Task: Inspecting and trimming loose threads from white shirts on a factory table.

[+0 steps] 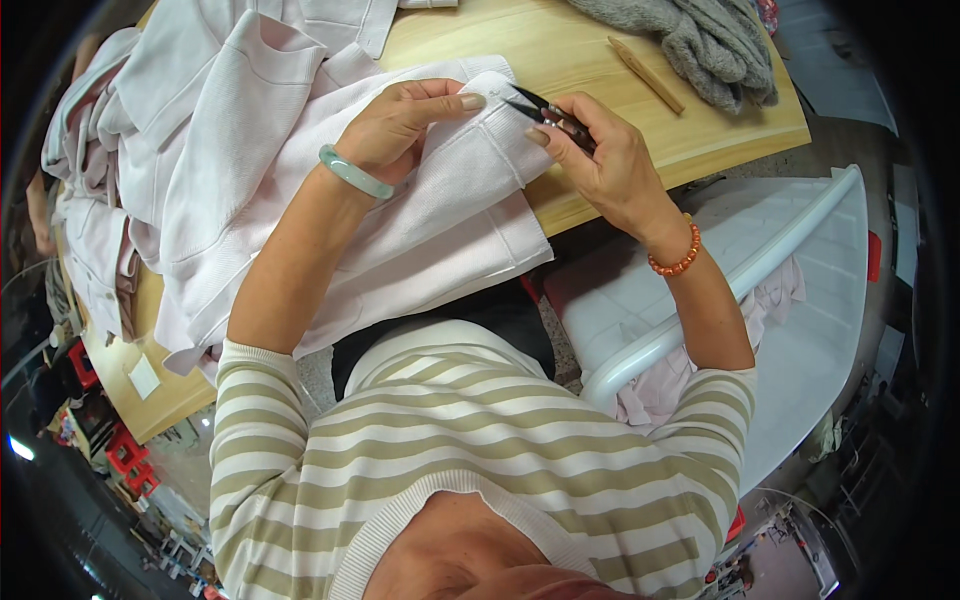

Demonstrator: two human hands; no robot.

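A pale pinkish-white knitted garment spreads over the table edge and hangs toward my lap. Near its upper right corner my left hand pinches the fabric between thumb and fingers, beside a seam. My right hand is closed around dark thread snips. Their two pointed blades are apart and face left, close to the cloth at my left fingertips. Whether a thread lies between the blades is too small to tell.
More pale garments are heaped on the wooden table to the left. A grey knit and a pointed wooden stick lie at the far right. Beside me on the right stands a white plastic tub holding pale cloth.
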